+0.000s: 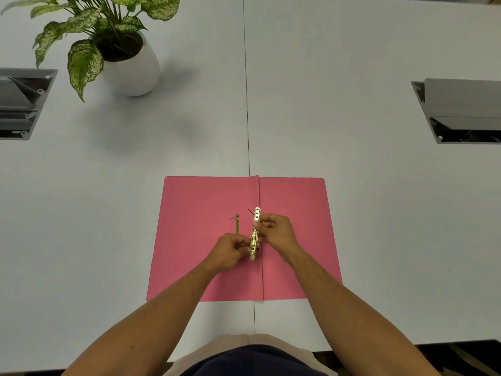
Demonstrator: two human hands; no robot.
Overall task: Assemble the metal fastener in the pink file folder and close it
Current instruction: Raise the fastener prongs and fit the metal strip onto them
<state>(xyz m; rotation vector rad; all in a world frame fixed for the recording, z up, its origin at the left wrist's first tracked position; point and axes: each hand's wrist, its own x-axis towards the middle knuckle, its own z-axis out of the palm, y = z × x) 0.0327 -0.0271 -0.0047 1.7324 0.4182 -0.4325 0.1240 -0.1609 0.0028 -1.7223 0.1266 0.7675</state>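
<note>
Both forearms are bare from the elbow down, with no sleeves, watch, rings or bands on the left hand [230, 251] or right hand [276, 230]. At the bottom edge a dark navy garment covers the torso (its cut is unclear), with pale beige fabric around it.

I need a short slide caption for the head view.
Both hands, left hand and right hand, hold a brass fastener bar over the open pink folder.
</note>
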